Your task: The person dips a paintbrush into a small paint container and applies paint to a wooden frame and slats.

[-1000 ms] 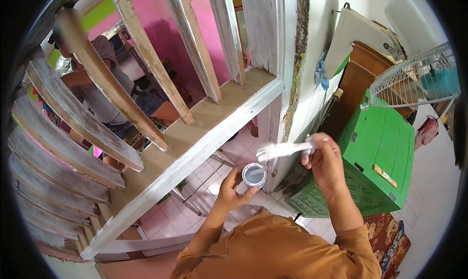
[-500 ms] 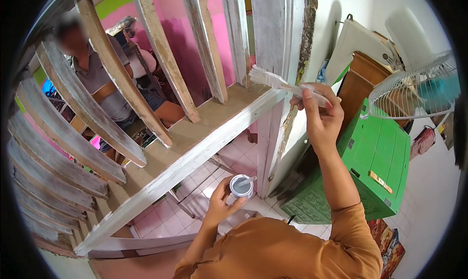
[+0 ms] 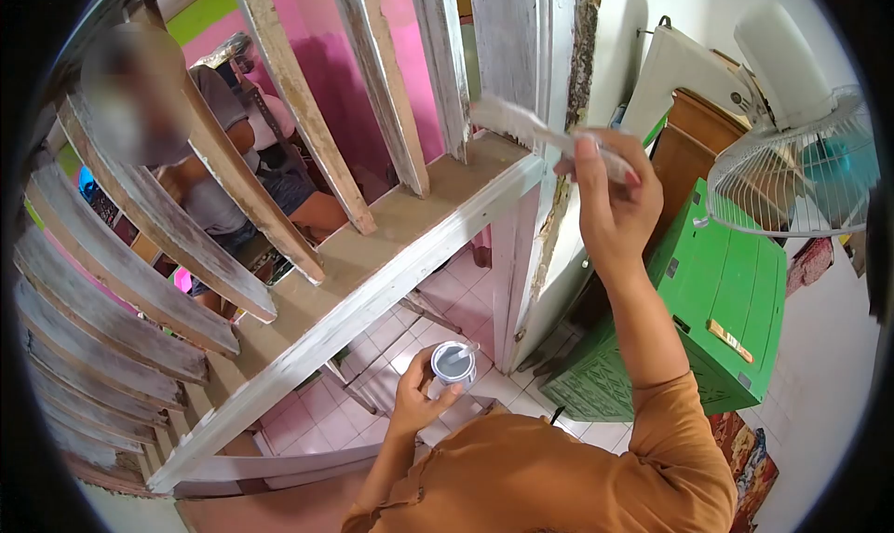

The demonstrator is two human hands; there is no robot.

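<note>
My right hand [image 3: 616,202] is closed around the handle of a paintbrush [image 3: 515,123], raised at the upper middle of the view. Its pale bristles, blurred by motion, point left in front of a whitish painted wooden post [image 3: 507,44]; whether they touch it I cannot tell. Lower down, my left hand [image 3: 414,398] grips a small can of paint [image 3: 451,369], tilted so that greyish paint shows inside. A light stick or handle leans in the can. Left of both hands runs a wooden rail [image 3: 372,286] with a white-streaked front edge and several upright slats [image 3: 382,77].
On the right stands a green cabinet [image 3: 722,272] with another brush [image 3: 729,340] lying on top. A fan [image 3: 792,165] is above it, near a brown wooden piece [image 3: 698,128]. Behind the slats a person [image 3: 219,193] sits in the pink-walled room. Pale floor tiles [image 3: 372,328] show below the rail.
The paintbrush has swung so its bristles sit a little higher against the post. My left hand still holds the can. Behind the slats, the person has leaned closer.
</note>
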